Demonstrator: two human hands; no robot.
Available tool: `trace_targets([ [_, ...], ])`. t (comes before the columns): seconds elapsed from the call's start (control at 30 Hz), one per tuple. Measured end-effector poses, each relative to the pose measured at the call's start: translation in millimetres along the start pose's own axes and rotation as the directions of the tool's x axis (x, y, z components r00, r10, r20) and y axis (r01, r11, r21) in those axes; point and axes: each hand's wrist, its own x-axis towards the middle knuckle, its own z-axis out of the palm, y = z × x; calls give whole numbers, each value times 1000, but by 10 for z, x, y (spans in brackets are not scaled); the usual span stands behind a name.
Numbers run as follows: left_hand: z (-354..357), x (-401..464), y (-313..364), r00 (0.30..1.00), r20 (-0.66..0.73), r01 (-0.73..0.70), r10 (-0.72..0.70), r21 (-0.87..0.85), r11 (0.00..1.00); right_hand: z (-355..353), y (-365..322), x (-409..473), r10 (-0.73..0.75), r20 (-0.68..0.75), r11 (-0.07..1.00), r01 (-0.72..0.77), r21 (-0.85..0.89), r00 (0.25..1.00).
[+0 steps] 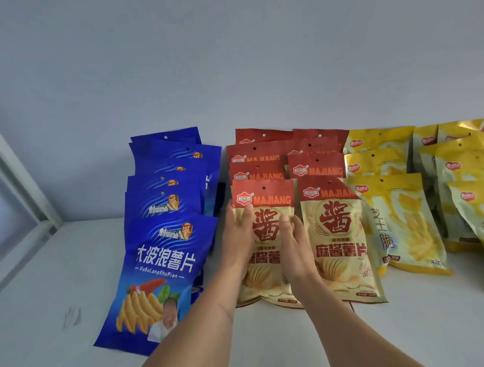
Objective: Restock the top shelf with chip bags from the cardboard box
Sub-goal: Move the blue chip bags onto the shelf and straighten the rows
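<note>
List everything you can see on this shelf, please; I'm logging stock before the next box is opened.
blue chip bags: about seven visible, blue, leftmost row, front one leaning forward
MAJIANG bags: about eight, red and cream, two middle rows
yellow bags: at least eight, yellow, rows on the right, partly cut off
shelf: one, white, under all bags
wall: grey, behind
left hand: fingers holding the front left MAJIANG bag's left edge
right hand: fingers on that bag's right edge

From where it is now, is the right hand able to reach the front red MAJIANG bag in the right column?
Probably yes. The right hand holds the edge of the left front red bag, and the right front red bag stands directly beside it. Nothing lies between them, and its front is uncovered.
</note>
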Motion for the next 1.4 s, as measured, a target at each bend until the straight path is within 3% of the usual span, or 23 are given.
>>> trace_targets([
  [0.17, -38, -33, -76, 999, -3, 49, -49, 41, 998, -50, -137, 218, 48, -43, 995, -51, -80, 998],
  [0.33, -142, 324, 157, 984, 24, 180, -179, -71, 981, -26, -449, 461, 102, -5, 984, -101, -144, 995],
  [0.5, -122, 600, 214, 980, 78, 187, -181, -84, 979, 33, -550, 754, 153, 14, 984, -151, -98, 988],
  [0.67, -41, 643, 186, 988, 44, 154, -150, -102, 983, 32, -476, 868, 161, 33, 984, -158, -83, 986],
  [0.73, -38, 634, 167, 988, -28, 150, -151, -50, 987, 21, -487, 868, 122, 23, 983, -117, -142, 992],
  [0.83, -41, 463, 157, 986, -139, 97, -87, 66, 993, 47, -585, 918, -80, -15, 962, 74, -262, 997],
  [0.93, 25, 83, 136, 985, -168, 78, -43, 208, 975, 102, -682, 1035, -304, 10, 836, 272, -477, 953],
  [1.0, 98, -251, 23, 972, -195, -17, 133, 506, 863, 127, -721, 1138, -411, 124, 650, 386, -655, 903],
  [1.07, 181, -576, -128, 930, -52, -189, 364, 781, 595, 140, -739, 1262, -452, 264, 439, 470, -766, 852],
  [1.17, 199, -776, -469, 881, 206, -348, 426, 892, 287, 157, -724, 1409, -438, 423, 202, 545, -814, 794],
  [1.27, 118, -688, -585, 886, 247, -334, 392, 927, 170, 178, -710, 1496, -427, 471, 117, 563, -818, 772],
  [1.4, 73, -510, -545, 894, 259, -327, 366, 935, 135, 202, -709, 1564, -417, 466, 93, 546, -833, 781],
])
